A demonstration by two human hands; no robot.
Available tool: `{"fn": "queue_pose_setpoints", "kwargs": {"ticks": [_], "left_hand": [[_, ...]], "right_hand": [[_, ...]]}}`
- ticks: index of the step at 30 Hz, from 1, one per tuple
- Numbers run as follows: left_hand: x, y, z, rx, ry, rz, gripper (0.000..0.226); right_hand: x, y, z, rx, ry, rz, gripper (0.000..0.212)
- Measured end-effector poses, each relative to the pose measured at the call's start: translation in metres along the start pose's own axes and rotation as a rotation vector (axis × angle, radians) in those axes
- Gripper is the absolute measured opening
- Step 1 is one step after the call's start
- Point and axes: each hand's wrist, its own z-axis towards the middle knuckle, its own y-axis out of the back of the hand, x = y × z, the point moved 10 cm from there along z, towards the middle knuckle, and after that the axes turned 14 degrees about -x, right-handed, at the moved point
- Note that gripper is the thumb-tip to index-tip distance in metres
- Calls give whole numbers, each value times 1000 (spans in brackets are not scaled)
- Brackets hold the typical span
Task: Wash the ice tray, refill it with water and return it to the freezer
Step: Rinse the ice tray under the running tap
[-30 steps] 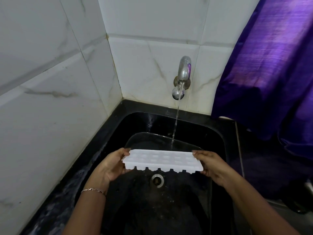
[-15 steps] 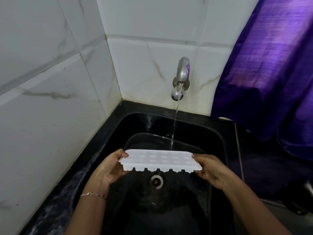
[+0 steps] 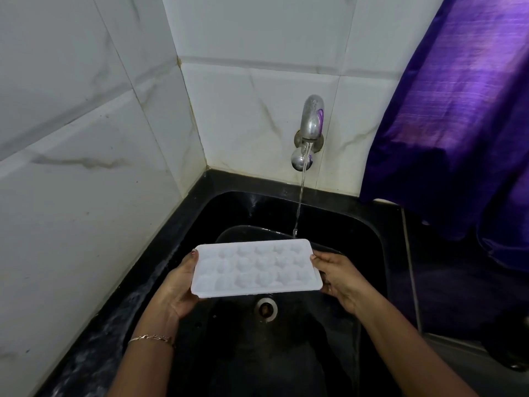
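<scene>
White plastic ice tray (image 3: pixel 255 269): centre of frame, held in the air above the black sink (image 3: pixel 369 224), long side running left to right. Cells face up and the top tips toward the viewer. This is judged a rinsing pose that presents the cells to the water. Whether water lies in the cells cannot be told.

Left grip (image 3: pixel 179 285): bare hand on the tray's left short end, thumb on the rim, fingers underneath, holding the tray.

Right grip (image 3: pixel 339 277): bare hand on the right short end, thumb on the rim, holding the tray. Holding by the ends likely keeps every cell uncovered.

Water stream (image 3: pixel 300 196): thin, ending at the tray's far right corner. It cannot be told whether it strikes the tray or passes just behind.

Tap (image 3: pixel 312 118): metal, wall-mounted, right of centre, running.

Drain (image 3: pixel 266 308): just below the tray's near edge, placed to take the run-off.

Bracelet (image 3: pixel 151 338): on the left wrist.

Wall tiles (image 3: pixel 86 138): white marbled, left and rear.

Purple curtain (image 3: pixel 458 110): upper right.

Stage, as judged: washing; refilling and the freezer remain.
</scene>
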Motion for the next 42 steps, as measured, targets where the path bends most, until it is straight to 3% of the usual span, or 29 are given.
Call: {"fn": "queue_pose_setpoints", "kwargs": {"ticks": [42], "left_hand": [[-37, -41, 7, 23, -51, -93, 45]], "right_hand": [[53, -2, 30, -40, 102, -1, 25]]}}
